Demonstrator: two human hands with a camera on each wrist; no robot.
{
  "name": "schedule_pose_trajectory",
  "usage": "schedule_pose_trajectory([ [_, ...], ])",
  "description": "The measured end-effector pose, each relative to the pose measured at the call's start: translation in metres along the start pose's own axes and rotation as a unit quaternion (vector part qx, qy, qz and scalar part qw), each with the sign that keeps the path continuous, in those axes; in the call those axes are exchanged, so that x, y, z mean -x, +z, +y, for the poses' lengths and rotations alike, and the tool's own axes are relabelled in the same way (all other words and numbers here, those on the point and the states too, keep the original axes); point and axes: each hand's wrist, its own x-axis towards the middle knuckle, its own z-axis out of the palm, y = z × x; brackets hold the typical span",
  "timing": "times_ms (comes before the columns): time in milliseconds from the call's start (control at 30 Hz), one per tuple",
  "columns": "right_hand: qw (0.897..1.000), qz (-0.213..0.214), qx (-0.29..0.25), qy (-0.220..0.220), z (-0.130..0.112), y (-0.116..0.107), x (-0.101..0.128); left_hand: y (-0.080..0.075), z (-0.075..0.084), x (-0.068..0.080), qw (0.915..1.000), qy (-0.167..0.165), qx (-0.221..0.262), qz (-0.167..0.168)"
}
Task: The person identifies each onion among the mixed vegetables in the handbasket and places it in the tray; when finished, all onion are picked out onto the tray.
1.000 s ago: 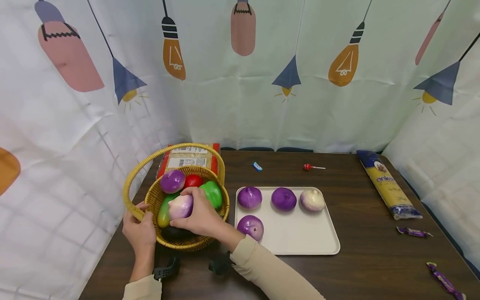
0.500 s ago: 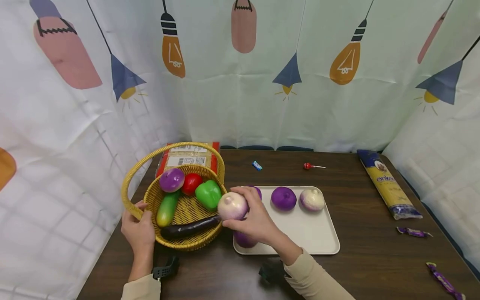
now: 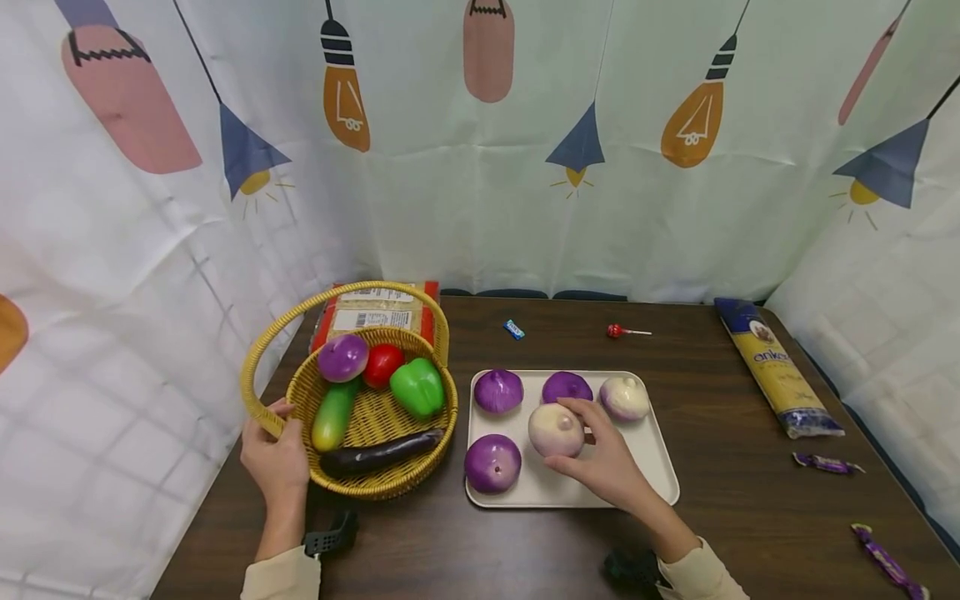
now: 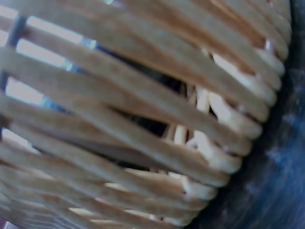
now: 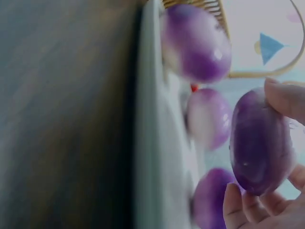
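My right hand [image 3: 607, 462] holds a white-and-purple onion [image 3: 555, 430] between thumb and fingers, over the middle of the white tray [image 3: 585, 498]. The right wrist view shows this onion [image 5: 259, 143] from its purple side, raised above the tray wall. On the tray lie purple onions in the back left [image 3: 498, 392], back middle [image 3: 567, 387] and front left [image 3: 492, 463], plus a whitish onion [image 3: 625, 398] at the back right. My left hand [image 3: 277, 454] grips the yellow wicker basket [image 3: 375, 492] at the foot of its handle. Only the basket's weave [image 4: 119, 100] fills the left wrist view.
Inside the basket are a purple onion [image 3: 343, 358], tomato [image 3: 383, 365], green bell pepper [image 3: 417, 388], cucumber [image 3: 335, 415] and eggplant [image 3: 382, 454]. A red-edged packet [image 3: 375, 312] lies behind it. Wrapped candies, a lollipop [image 3: 626, 332] and a yellow-blue pasta bag [image 3: 776, 367] lie around the tray.
My right hand has lifted the white-and-purple onion out of the basket and carried it right, over the tray. My left hand has stayed at the basket's handle.
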Motion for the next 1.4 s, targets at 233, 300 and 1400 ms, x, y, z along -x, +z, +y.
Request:
schedule_pose_trajectory([
  [233, 0.997, 0.003, 0.071, -0.003, 0.019, -0.008, 0.016, 0.000, -0.001, 0.000, 1.0000, 0.001, 0.003, 0.000],
  [300, 0.997, -0.004, 0.083, -0.006, 0.023, -0.008, 0.019, 0.000, -0.001, 0.000, 1.0000, -0.001, 0.004, 0.001],
  [1400, 0.978, -0.146, -0.144, -0.036, -0.130, 0.105, -0.087, -0.001, -0.001, 0.001, 0.9999, -0.006, -0.005, 0.007],
])
